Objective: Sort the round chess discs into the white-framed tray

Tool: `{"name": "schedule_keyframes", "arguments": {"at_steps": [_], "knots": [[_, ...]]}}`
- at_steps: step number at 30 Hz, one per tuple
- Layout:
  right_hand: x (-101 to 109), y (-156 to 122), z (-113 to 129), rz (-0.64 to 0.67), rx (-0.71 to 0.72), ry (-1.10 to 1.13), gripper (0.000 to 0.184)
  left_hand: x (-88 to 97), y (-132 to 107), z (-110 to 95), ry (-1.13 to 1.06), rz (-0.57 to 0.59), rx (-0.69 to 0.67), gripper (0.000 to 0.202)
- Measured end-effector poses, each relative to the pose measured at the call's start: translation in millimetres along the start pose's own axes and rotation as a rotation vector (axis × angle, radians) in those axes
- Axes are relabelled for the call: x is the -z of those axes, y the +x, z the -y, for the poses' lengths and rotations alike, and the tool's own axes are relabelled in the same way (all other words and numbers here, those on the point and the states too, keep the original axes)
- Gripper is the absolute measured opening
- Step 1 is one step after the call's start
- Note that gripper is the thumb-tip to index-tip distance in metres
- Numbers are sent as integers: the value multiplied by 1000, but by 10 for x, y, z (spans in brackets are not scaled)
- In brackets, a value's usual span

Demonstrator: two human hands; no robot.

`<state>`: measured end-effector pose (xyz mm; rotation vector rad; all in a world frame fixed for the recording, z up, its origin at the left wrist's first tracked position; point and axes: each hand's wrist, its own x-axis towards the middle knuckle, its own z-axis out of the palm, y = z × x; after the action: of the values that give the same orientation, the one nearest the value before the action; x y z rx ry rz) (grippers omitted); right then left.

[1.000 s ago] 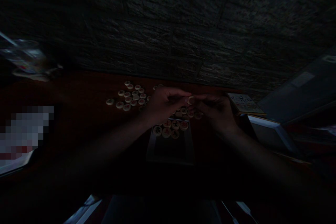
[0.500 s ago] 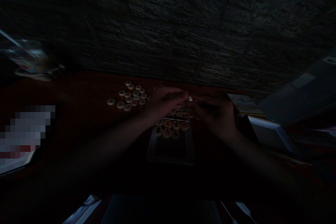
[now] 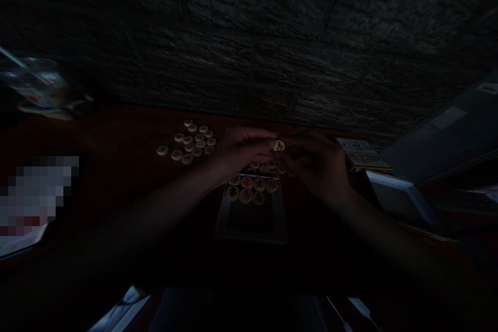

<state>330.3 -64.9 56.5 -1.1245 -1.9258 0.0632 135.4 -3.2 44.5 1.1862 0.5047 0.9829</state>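
Note:
A round Chinese chess piece (image 3: 279,146) with a black character faces me between my two hands. My left hand (image 3: 245,148) pinches it from the left; the fingertips of my right hand (image 3: 321,163) close on its right side. Below the hands lies a shallow open box (image 3: 252,220), its far part holding two rows of pieces with red and black characters, such as a red-marked piece (image 3: 246,195). Behind the box, partly hidden by my hands, several more pieces (image 3: 264,168) lie on the table.
Loose chess pieces (image 3: 189,140) are scattered on the dark table (image 3: 128,135) left of my hands. At the right are a printed box (image 3: 363,153) and an open tray-like lid (image 3: 397,197). A plastic cup with a straw (image 3: 42,88) stands far left. A stone wall (image 3: 249,36) rises behind.
The chess piece between my fingers has turned from edge-on to showing its black character. Both hands stay nearly in place; the view has shifted slightly.

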Motion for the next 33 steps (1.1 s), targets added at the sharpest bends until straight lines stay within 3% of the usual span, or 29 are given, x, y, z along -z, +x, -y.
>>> {"name": "schedule_keyframes", "arguments": {"at_steps": [5,10,15,24,33], "knots": [[29,12,22,18,48,-51,22,30,-1,23,123,12,-44,28],[16,7,54,63,-11,-44,16,-2,-21,-41,243,-15,-68,24],[-9,-16,164,239,-122,129,10,-8,-8,-62,327,-126,-57,22],[56,-39,342,589,-10,121,12,-2,12,-67,487,-160,-103,20],[-23,-115,350,630,127,-46,6,12,17,-29,451,-136,-89,18]]}}
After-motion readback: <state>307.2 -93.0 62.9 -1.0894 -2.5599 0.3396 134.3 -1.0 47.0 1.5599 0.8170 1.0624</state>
